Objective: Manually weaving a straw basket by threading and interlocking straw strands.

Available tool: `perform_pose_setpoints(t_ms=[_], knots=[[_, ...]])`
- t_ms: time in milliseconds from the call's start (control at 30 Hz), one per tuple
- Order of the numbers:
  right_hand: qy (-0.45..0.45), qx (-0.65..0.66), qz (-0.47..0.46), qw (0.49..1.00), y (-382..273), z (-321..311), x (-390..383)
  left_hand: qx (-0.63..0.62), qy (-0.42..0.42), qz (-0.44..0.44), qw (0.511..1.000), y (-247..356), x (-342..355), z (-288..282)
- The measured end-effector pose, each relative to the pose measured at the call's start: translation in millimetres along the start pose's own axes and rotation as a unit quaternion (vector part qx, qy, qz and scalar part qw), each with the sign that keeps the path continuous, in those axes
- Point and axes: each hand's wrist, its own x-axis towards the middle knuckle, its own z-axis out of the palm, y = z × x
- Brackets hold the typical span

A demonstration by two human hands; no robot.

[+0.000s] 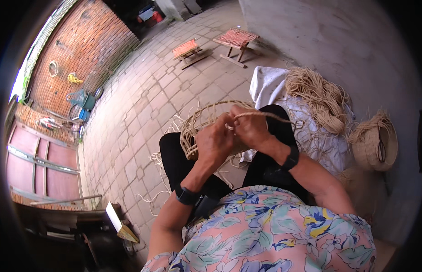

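Observation:
A partly woven straw-coloured basket (188, 131) rests between my knees, with loose strands sticking out around it. My left hand (214, 141) is closed at the basket's near rim, fingertips pinched on the cord there. Right beside it, my right hand (251, 130) is also closed, gripping a twisted cord (270, 114) that runs off to the right over my knee. Both hands' fingertips meet at the rim. They hide the exact spot where cord and basket join.
On my right, a white cloth (270, 84) carries a big bundle of cord (317, 97). Beyond it stands a finished-looking woven basket (374, 147) with a dark-handled tool inside. Two low folding stools (237, 38) are ahead on the paved floor (124, 136), near a grey wall (338, 36).

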Motion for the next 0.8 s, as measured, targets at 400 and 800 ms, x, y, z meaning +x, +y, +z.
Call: perform_pose_setpoints(t_ms=[400, 800], knots=[[0.036, 0.150, 0.166, 0.974, 41, -30, -48, 0.113, 0.024, 0.176, 0.978, -1, -9, -4], [-0.021, 0.537, 0.260, 0.802, 80, -44, -51, 0.177, 0.050, 0.230, 0.956, 23, 15, 27]])
